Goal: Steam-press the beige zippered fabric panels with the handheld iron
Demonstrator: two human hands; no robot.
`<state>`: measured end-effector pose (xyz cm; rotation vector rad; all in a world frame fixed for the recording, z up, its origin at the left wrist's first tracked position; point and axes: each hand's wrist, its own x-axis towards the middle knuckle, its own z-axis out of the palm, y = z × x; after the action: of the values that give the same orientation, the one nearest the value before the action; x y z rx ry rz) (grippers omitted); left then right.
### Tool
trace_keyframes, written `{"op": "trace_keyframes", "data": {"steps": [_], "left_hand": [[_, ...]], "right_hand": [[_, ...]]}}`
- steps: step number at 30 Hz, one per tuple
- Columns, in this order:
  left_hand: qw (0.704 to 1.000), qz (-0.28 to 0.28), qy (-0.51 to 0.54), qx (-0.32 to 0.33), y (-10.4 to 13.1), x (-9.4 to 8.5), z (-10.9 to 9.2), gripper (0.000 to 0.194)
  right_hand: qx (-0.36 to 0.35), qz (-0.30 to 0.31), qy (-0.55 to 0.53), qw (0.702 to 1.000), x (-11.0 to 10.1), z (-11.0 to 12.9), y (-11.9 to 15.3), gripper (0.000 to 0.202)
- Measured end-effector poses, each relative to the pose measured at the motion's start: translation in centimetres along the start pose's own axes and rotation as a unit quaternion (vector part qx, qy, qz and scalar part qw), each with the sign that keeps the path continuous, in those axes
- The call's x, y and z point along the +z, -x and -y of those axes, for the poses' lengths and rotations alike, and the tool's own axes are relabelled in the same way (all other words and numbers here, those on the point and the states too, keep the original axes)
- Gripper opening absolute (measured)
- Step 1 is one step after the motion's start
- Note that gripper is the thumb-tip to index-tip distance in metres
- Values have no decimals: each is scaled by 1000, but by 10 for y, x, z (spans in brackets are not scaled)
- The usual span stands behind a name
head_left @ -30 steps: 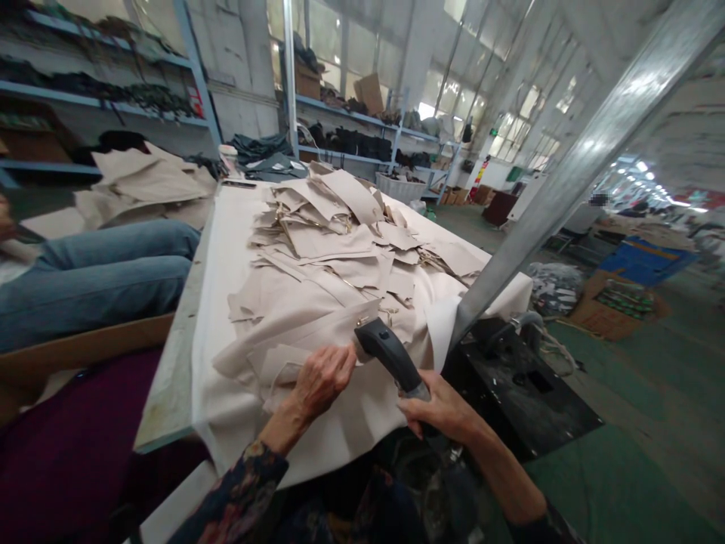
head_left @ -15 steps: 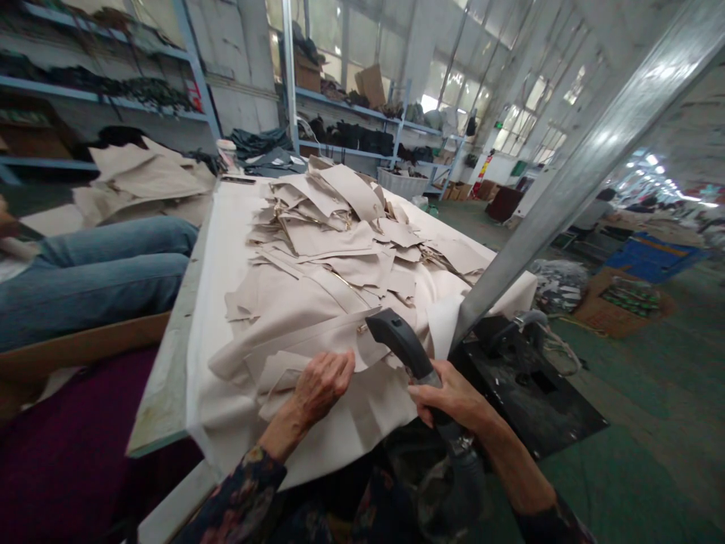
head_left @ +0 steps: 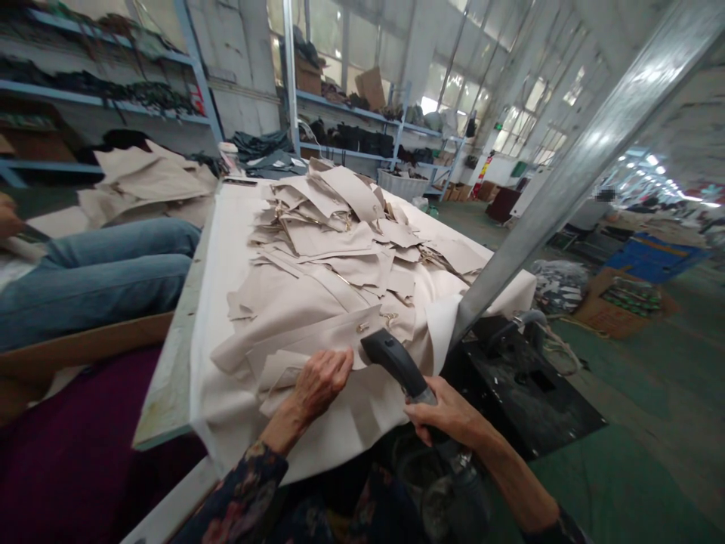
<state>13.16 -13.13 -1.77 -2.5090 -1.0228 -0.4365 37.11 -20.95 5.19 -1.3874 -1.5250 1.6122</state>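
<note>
My right hand point(head_left: 439, 412) is closed around the grip of a black hose nozzle point(head_left: 396, 363), whose flat head hangs over the right end of a beige piece point(head_left: 322, 332) with a small metal fitting. My left hand point(head_left: 325, 378) presses on the near edge of that piece, its fingers bent and held together. Smaller beige cut pieces point(head_left: 280, 370) lie just left of my left hand. Beyond both hands, a heap of beige pieces point(head_left: 328, 242) with metal fittings covers much of the cloth-covered table point(head_left: 220, 264).
A slanted metal post point(head_left: 544, 196) rises at the table's right side, beside a black machine box point(head_left: 526, 393). To the left, a seated person's legs in jeans point(head_left: 113, 264) are near the table edge. Blue shelves point(head_left: 351, 109) stand behind.
The nozzle and my right hand have moved slightly down and toward me, uncovering the metal fitting on the piece. My left hand has stayed nearly in place.
</note>
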Motion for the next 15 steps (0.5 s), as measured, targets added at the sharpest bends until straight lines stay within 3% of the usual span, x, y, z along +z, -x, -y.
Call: {"op": "trace_keyframes", "data": {"steps": [10, 15], "left_hand": [[999, 1, 13, -41, 1, -3, 8, 32], [991, 18, -25, -128, 6, -19, 51, 32]], "right_hand": [[-24, -15, -5, 1000, 4, 7, -13, 22], [-41, -29, 5, 999, -8, 10, 16, 17]]}}
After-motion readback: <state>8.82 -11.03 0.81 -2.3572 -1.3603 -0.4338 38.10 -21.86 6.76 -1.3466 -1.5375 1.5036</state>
